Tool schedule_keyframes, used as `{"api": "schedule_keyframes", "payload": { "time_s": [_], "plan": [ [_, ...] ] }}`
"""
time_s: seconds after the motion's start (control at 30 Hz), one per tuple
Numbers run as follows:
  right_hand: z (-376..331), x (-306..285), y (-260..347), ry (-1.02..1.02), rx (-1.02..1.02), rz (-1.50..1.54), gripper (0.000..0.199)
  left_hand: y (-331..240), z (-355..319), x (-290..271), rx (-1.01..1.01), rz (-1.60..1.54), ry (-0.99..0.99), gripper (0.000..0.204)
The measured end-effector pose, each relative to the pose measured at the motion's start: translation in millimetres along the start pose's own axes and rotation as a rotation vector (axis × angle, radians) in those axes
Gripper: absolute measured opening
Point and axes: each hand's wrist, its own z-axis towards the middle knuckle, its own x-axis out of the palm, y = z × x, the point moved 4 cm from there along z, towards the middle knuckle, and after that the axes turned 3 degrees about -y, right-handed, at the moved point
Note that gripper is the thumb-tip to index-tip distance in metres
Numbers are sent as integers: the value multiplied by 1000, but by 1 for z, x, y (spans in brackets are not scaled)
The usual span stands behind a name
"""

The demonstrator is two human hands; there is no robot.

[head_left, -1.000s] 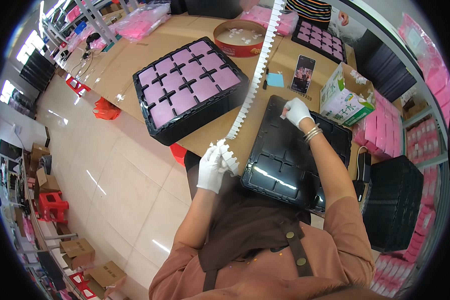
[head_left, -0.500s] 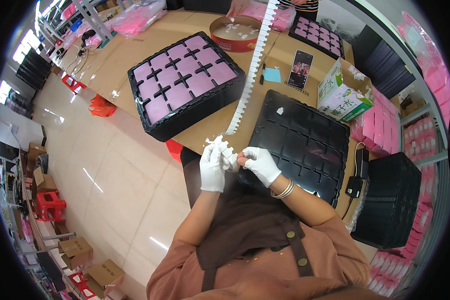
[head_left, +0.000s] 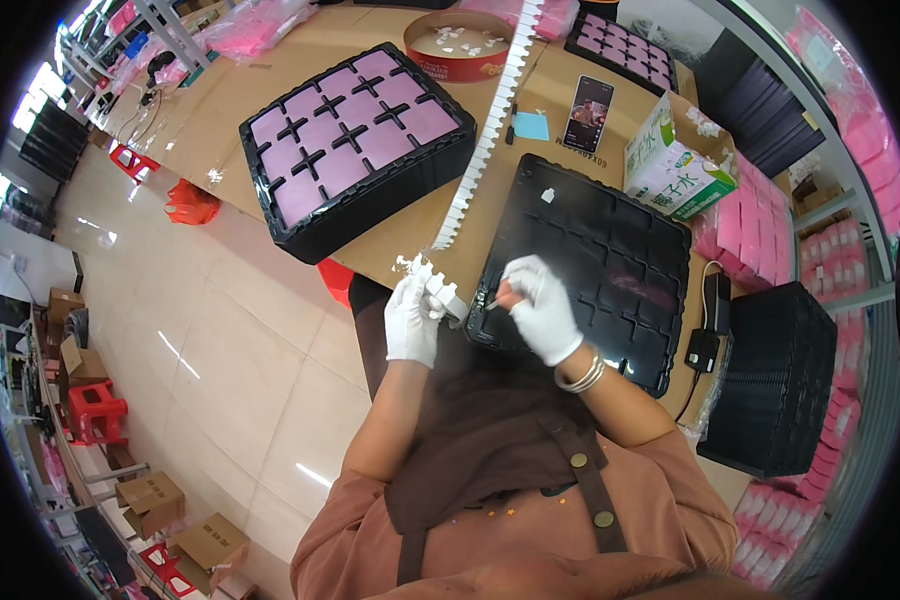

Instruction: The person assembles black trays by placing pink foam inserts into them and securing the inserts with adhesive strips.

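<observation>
White cotton gloves cover both of your hands, which meet at the near edge of the table [head_left: 270, 110], just above your lap. Your left hand [head_left: 411, 318] is closed on the near end of the white serrated strip [head_left: 490, 120], which runs from your fingers across the cardboard-covered top to its far edge, beside the round red tin [head_left: 470, 62]. Your right hand [head_left: 541, 305] is pinched narrow on a thin tool, its tip held against the strip end; what the tip carries is too small to tell.

Progress, as judged from the layout: the black tray [head_left: 610, 270] lying at the near edge under your right hand is almost bare. Only one small white piece [head_left: 547, 196] shows in it, near its far left corner, and the other cells look empty. The stacked tray [head_left: 355, 140] at the left of the table shows pink in every cell and looks complete. Most of the strip appears unused, so the bulk of the filling is judged outstanding. A phone [head_left: 589, 112] and a green and white carton [head_left: 675, 165] lie toward the far right.
</observation>
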Motion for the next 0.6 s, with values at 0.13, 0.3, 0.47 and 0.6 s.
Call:
{"api": "schedule_keyframes", "payload": {
  "time_s": [0.13,0.3,0.47,0.6],
  "plan": [
    [4,-10,-36,363,343,-439,5,-3,-7,-1,108,232,32,12],
    [-2,-5,-34,227,129,-642,18,2,-15,4,116,256,27,12],
    [-10,21,-34,154,408,458,23,7,-27,18,140,283,61,14],
    [-16,30,-38,200,511,582,10,9,-31,32,40,263,125,19]
  ]
}}
